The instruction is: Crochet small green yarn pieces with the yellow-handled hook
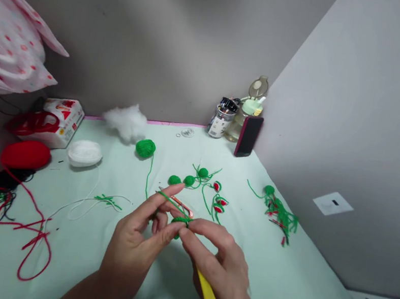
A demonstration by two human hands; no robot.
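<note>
Near the middle, my left hand (140,237) pinches a small green crocheted piece (180,221), with green yarn running over its raised index finger. My right hand (222,264) is closed around a yellow-handled hook (207,292), its fingertips touching the piece. The hook's tip is hidden at the stitches. Just behind my hands lie orange-handled snips (184,205), partly covered by my fingers. Beyond are round green crocheted pieces (189,180) and small red, white and green pieces (220,201). Green yarn trails down from a green ball (145,148) toward my left hand.
On the pale green tablecloth (80,257), red yarn (26,155), white yarn (85,154) and black yarn (2,194) lie left. White stuffing (127,122) sits by the wall. A pen jar (221,121) and phone (248,136) stand behind; green scraps (281,213) lie right.
</note>
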